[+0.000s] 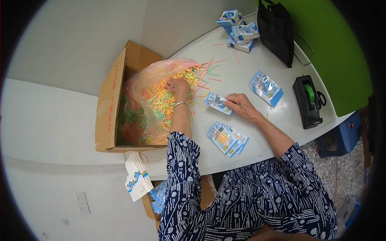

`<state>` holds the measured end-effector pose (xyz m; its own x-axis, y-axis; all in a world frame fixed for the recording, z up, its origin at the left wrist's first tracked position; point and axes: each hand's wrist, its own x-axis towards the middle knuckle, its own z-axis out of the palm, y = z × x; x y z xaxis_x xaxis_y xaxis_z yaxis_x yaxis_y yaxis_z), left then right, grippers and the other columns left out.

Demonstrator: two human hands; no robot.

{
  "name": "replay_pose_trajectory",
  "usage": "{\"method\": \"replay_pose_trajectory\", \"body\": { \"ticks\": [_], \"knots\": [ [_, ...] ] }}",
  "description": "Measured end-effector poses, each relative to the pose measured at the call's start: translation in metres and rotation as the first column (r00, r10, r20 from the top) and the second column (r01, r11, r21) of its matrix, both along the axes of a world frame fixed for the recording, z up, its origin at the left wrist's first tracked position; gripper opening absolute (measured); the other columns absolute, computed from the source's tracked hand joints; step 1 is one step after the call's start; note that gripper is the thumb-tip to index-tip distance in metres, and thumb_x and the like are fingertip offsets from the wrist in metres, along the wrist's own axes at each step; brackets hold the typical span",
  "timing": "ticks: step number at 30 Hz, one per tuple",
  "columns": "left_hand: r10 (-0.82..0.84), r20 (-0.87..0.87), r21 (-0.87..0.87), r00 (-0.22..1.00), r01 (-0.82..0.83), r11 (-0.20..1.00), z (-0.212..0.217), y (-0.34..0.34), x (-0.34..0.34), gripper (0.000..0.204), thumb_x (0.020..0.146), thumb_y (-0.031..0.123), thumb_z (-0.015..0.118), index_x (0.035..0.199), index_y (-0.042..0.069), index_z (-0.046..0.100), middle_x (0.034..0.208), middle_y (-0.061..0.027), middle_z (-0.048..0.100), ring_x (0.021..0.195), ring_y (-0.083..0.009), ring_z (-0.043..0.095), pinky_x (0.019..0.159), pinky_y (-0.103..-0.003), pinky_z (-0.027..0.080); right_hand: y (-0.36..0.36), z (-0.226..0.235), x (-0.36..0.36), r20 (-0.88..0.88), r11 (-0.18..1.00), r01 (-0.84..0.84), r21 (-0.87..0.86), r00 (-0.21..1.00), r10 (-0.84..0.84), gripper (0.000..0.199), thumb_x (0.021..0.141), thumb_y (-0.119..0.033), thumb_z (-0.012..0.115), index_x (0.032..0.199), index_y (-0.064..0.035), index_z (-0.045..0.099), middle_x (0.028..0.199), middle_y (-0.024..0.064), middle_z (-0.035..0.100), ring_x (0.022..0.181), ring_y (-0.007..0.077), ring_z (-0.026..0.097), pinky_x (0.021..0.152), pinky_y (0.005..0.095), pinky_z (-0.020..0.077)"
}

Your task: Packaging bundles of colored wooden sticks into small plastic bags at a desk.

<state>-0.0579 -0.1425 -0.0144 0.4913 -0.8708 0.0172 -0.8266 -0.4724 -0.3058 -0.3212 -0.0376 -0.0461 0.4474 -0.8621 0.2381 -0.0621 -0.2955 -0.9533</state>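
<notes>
Thin pastel sticks (159, 106) in yellow, green, orange and pink fill a clear plastic bag (144, 80), whose mouth spills out of a cardboard box (105, 108) lying on its side. My left hand (179, 87) rests in the heap with its fingers curled; what they hold, if anything, is hidden. To the right, my right hand (244, 107) grips a small clear packet with blue-striped ends (216, 102) between thumb and fingers. Just below it on the table (193, 160) lie several similar packets (225, 138), the top one showing yellowish sticks inside.
Another blue-and-white packet (265, 88) lies right of my right hand, near a black tape dispenser (307, 102) and scissors (321, 98). Small boxes (240, 44) and a black bag (275, 32) stand at the back. Flat white cartons (138, 176) hang at the near left edge.
</notes>
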Motion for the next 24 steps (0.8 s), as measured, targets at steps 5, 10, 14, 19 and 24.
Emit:
{"method": "replay_pose_trajectory", "body": {
  "ticks": [5, 10, 14, 19, 24],
  "knots": [
    [0.032, -0.165, -0.005, 0.986, -0.033, 0.999, 0.015, 0.015, 0.016, 0.031, 0.085, 0.020, 0.053, 0.109, 0.004, 0.065, 0.124, -0.0162, 0.050, 0.118, -0.0314, 0.039, 0.093, -0.048, 0.026, 0.001, 0.006, -0.002, -0.004, 1.000, -0.015, 0.015, 1.000, 0.015, 0.027, 0.085, -0.023, 0.058, 0.077, 0.0033, 0.061, 0.065, 0.0136, 0.055, 0.059, 0.0208, 0.048, 0.058, 0.0346, 0.0384],
    [0.035, -0.278, 0.024, 0.960, -0.030, 0.999, 0.030, 0.034, 0.031, 0.033, 0.086, 0.024, 0.052, 0.107, 0.001, 0.064, 0.121, -0.0181, 0.051, 0.116, -0.0335, 0.040, 0.090, -0.050, 0.029, 0.003, 0.009, -0.008, 0.035, 0.979, -0.025, 0.201, 0.999, 0.019, 0.031, 0.087, -0.025, 0.060, 0.072, 0.0020, 0.058, 0.060, -0.0006, 0.047, 0.058, 0.0080, 0.039, 0.053, 0.0279, 0.0324],
    [-0.208, -0.505, -0.259, 0.838, 0.082, 0.962, 0.026, 0.081, 0.053, 0.032, 0.088, 0.030, 0.052, 0.091, -0.001, 0.060, 0.100, -0.0169, 0.059, 0.092, -0.0317, 0.053, 0.076, -0.047, 0.040, -0.001, 0.006, 0.004, 0.096, 0.984, 0.042, 0.172, 0.994, -0.059, 0.029, 0.088, -0.026, 0.059, 0.074, -0.0008, 0.060, 0.061, -0.0051, 0.045, 0.058, 0.0054, 0.037, 0.051, 0.0263, 0.0297],
    [-0.292, -0.870, -0.348, 0.397, -0.074, 0.935, 0.031, 0.131, 0.024, 0.026, 0.090, 0.026, 0.054, 0.084, 0.001, 0.057, 0.079, -0.0078, 0.059, 0.075, -0.0211, 0.061, 0.063, -0.034, 0.048, -0.007, 0.038, 0.019, 0.301, 0.910, -0.044, 0.412, 0.949, -0.090, 0.021, 0.089, -0.026, 0.060, 0.083, -0.0063, 0.063, 0.072, -0.0066, 0.050, 0.069, 0.0033, 0.040, 0.063, 0.0218, 0.0331],
    [-0.071, -0.943, -0.025, -0.326, -0.141, 0.990, 0.042, 0.155, -0.008, 0.019, 0.094, 0.023, 0.052, 0.097, 0.004, 0.054, 0.086, -0.0106, 0.062, 0.068, -0.0176, 0.061, 0.060, -0.031, 0.053, -0.025, 0.047, 0.077, 0.510, 0.885, -0.178, 0.430, 0.857, -0.076, 0.015, 0.087, -0.024, 0.061, 0.081, -0.0100, 0.062, 0.073, -0.0058, 0.051, 0.068, 0.0048, 0.041, 0.061, 0.0229, 0.0317]
  ]
}}
